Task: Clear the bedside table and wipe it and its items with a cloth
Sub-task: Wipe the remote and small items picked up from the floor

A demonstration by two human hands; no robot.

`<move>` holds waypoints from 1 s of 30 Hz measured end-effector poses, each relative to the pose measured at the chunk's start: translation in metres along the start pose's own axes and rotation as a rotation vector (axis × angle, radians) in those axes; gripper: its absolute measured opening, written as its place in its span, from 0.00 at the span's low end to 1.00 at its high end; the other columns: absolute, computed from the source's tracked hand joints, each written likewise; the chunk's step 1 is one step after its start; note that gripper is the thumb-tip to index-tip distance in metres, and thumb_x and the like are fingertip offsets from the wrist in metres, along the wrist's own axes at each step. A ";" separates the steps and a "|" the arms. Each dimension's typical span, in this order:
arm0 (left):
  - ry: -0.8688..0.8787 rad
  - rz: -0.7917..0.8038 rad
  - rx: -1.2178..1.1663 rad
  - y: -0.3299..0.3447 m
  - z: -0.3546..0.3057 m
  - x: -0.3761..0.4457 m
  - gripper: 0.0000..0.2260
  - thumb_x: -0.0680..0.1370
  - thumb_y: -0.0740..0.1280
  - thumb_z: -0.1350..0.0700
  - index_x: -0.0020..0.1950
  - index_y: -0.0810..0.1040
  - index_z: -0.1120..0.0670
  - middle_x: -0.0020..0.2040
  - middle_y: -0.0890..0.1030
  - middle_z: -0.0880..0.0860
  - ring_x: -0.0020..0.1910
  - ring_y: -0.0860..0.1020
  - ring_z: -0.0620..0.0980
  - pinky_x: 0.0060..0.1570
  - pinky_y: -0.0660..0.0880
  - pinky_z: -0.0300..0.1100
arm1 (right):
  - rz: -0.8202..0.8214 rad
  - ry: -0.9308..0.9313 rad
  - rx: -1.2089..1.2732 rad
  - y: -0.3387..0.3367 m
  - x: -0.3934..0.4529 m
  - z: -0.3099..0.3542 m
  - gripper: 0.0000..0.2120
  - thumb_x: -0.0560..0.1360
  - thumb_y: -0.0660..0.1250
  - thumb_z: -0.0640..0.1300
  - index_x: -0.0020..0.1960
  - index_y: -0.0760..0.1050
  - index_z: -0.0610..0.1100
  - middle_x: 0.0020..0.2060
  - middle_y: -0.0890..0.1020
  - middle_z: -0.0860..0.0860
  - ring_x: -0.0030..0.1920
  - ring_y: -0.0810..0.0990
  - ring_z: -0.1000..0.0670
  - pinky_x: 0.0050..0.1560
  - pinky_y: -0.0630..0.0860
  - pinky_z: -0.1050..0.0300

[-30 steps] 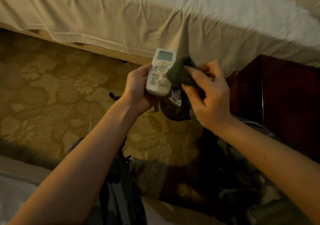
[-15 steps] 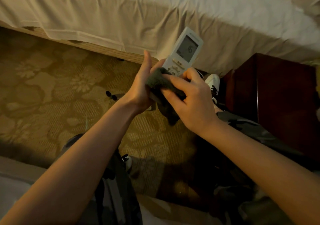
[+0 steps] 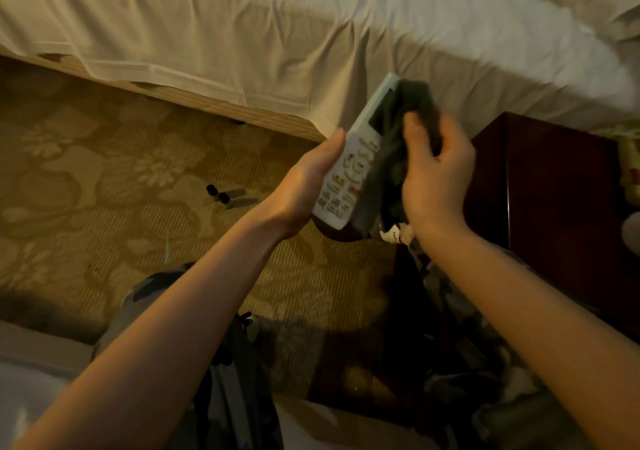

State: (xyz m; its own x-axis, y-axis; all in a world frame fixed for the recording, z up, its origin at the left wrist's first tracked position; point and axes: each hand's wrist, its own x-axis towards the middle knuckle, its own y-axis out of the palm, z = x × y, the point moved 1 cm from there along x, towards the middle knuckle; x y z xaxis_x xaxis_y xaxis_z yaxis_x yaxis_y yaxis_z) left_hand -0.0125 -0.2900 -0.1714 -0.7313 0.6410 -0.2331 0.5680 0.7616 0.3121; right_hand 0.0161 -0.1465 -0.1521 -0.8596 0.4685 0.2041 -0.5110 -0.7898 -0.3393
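above the patterned carpet [image 3: 104, 179], beside the bed [image 3: 311, 34], one white remote control [image 3: 349, 176] is held up in the air, well off the bedside surface [image 3: 554, 190], which stands to the right as a dark red wooden top. left hand [image 3: 304, 186]: wrapped around the left edge and back of the remote control, thumb along its side, button face turned up toward the camera. right hand [image 3: 436, 176]: fingers curled around one dark cloth [image 3: 398, 145], bunched and pressed against the right half and display end of the remote control; the display is covered by cloth.

step in hand, as judged: wiping an item taken off the surface. to do it well, the left hand should hold the casing firmly by its edges so that the cloth can pass the full length of the face, then the remote control should be turned so the back and sides are reached; light pressure over the buttons would avoid pressing them.

count: one remote control, one cloth, two hands, two small dark cylinders [image 3: 218, 193] lying on the carpet near the bed frame, their identity unclear. a pale object at the far right edge of the surface is too cropped to name.
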 end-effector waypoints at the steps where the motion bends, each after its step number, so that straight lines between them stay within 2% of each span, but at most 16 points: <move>1: -0.011 -0.002 0.035 0.000 0.001 -0.001 0.20 0.83 0.45 0.49 0.58 0.73 0.56 0.44 0.81 0.50 0.40 0.81 0.45 0.38 0.76 0.36 | -0.059 0.051 0.045 -0.004 0.006 -0.001 0.07 0.80 0.59 0.45 0.53 0.75 0.46 0.43 0.78 0.55 0.46 0.78 0.60 0.47 0.76 0.63; 3: -0.030 -0.003 0.087 0.000 0.003 0.000 0.18 0.83 0.47 0.51 0.61 0.72 0.58 0.47 0.80 0.52 0.41 0.81 0.45 0.39 0.76 0.36 | -0.129 0.145 0.098 -0.010 0.015 -0.003 0.06 0.81 0.58 0.45 0.52 0.73 0.47 0.43 0.77 0.55 0.43 0.77 0.63 0.44 0.74 0.66; 6: -0.074 0.020 0.048 0.003 0.006 0.002 0.15 0.84 0.49 0.56 0.65 0.71 0.54 0.49 0.81 0.51 0.43 0.82 0.45 0.39 0.77 0.36 | -0.183 0.281 0.229 -0.016 0.022 -0.005 0.06 0.81 0.57 0.45 0.52 0.72 0.53 0.47 0.78 0.56 0.45 0.78 0.62 0.42 0.74 0.69; 9: -0.119 0.038 -0.080 0.010 0.008 0.002 0.16 0.83 0.50 0.56 0.69 0.69 0.51 0.46 0.81 0.52 0.39 0.82 0.49 0.35 0.78 0.40 | -0.211 0.303 0.267 -0.018 0.026 -0.004 0.07 0.81 0.57 0.45 0.51 0.72 0.54 0.48 0.78 0.55 0.48 0.78 0.60 0.45 0.75 0.67; 11: -0.162 0.058 -0.097 0.014 0.008 0.001 0.17 0.83 0.49 0.49 0.65 0.72 0.50 0.43 0.79 0.54 0.35 0.80 0.49 0.31 0.77 0.41 | -0.187 0.252 0.242 -0.018 0.026 -0.002 0.06 0.81 0.58 0.44 0.50 0.73 0.53 0.47 0.79 0.54 0.46 0.79 0.61 0.46 0.75 0.66; 13: -0.218 0.091 -0.078 0.018 0.010 0.002 0.21 0.78 0.51 0.37 0.56 0.74 0.49 0.42 0.76 0.55 0.31 0.77 0.48 0.27 0.75 0.38 | -0.103 0.150 0.139 -0.014 0.022 -0.001 0.06 0.80 0.59 0.43 0.50 0.74 0.52 0.45 0.79 0.55 0.45 0.78 0.63 0.47 0.74 0.67; 15: -0.251 0.143 -0.110 0.019 0.013 0.003 0.28 0.67 0.64 0.29 0.52 0.75 0.52 0.42 0.75 0.56 0.30 0.76 0.47 0.23 0.73 0.36 | 0.023 0.048 0.025 -0.007 0.012 -0.005 0.07 0.79 0.60 0.44 0.54 0.75 0.48 0.47 0.79 0.52 0.49 0.78 0.60 0.51 0.74 0.65; 16: -0.252 0.160 -0.140 0.019 0.017 0.004 0.31 0.62 0.69 0.30 0.51 0.76 0.53 0.42 0.75 0.56 0.29 0.75 0.47 0.21 0.71 0.35 | 0.075 0.012 -0.016 -0.004 0.007 -0.007 0.10 0.79 0.61 0.44 0.58 0.75 0.46 0.50 0.79 0.50 0.51 0.78 0.57 0.53 0.74 0.63; 17: -0.244 0.164 -0.188 0.020 0.018 0.004 0.30 0.63 0.70 0.31 0.50 0.76 0.54 0.40 0.75 0.55 0.29 0.74 0.47 0.20 0.70 0.34 | 0.113 -0.020 -0.051 0.000 0.001 -0.008 0.12 0.78 0.61 0.45 0.60 0.75 0.44 0.51 0.78 0.49 0.51 0.77 0.56 0.54 0.73 0.63; 19: -0.210 0.116 -0.321 0.022 0.017 0.004 0.24 0.74 0.60 0.34 0.49 0.76 0.55 0.35 0.76 0.54 0.26 0.74 0.47 0.20 0.67 0.34 | 0.177 -0.102 -0.122 0.008 -0.011 -0.006 0.14 0.77 0.62 0.44 0.62 0.75 0.44 0.51 0.77 0.47 0.49 0.75 0.59 0.53 0.69 0.71; 21: -0.203 0.040 -0.506 0.023 0.014 0.003 0.26 0.79 0.49 0.37 0.51 0.76 0.55 0.35 0.80 0.53 0.28 0.79 0.47 0.23 0.72 0.34 | 0.225 -0.160 -0.171 0.015 -0.022 -0.002 0.13 0.77 0.64 0.43 0.61 0.75 0.43 0.50 0.76 0.46 0.47 0.73 0.61 0.51 0.67 0.75; 24: -0.208 -0.067 -0.672 0.017 0.019 0.003 0.30 0.78 0.49 0.34 0.53 0.78 0.56 0.39 0.83 0.55 0.38 0.82 0.49 0.34 0.78 0.39 | 0.261 -0.191 -0.203 0.019 -0.037 0.003 0.12 0.77 0.65 0.43 0.59 0.76 0.44 0.47 0.73 0.50 0.45 0.72 0.63 0.49 0.67 0.75; 27: -0.239 -0.096 -0.706 0.012 0.023 0.002 0.35 0.76 0.48 0.31 0.60 0.76 0.58 0.41 0.83 0.55 0.42 0.82 0.51 0.42 0.79 0.44 | 0.361 -0.233 -0.240 0.019 -0.056 0.005 0.13 0.75 0.66 0.46 0.59 0.76 0.44 0.47 0.70 0.54 0.44 0.72 0.61 0.49 0.71 0.71; 28: -0.249 -0.084 -0.699 0.011 0.022 0.001 0.35 0.76 0.48 0.31 0.58 0.77 0.59 0.39 0.82 0.56 0.39 0.82 0.51 0.40 0.79 0.44 | 0.393 -0.248 -0.244 0.018 -0.062 0.005 0.14 0.74 0.66 0.48 0.59 0.76 0.44 0.47 0.70 0.54 0.46 0.73 0.58 0.49 0.73 0.67; 30: -0.231 -0.009 -0.718 0.014 0.019 -0.002 0.35 0.79 0.46 0.35 0.48 0.81 0.62 0.33 0.82 0.57 0.32 0.82 0.51 0.33 0.79 0.41 | 0.407 -0.273 -0.251 0.017 -0.069 0.006 0.16 0.73 0.65 0.49 0.58 0.77 0.44 0.47 0.70 0.54 0.47 0.74 0.55 0.48 0.75 0.62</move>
State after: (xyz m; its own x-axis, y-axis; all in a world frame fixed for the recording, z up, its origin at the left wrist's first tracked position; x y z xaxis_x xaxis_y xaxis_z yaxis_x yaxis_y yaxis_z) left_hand 0.0038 -0.2786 -0.1846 -0.5921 0.6989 -0.4012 0.1187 0.5681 0.8143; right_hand 0.0672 -0.1948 -0.1660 -0.9731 -0.0010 0.2306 -0.1515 -0.7510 -0.6427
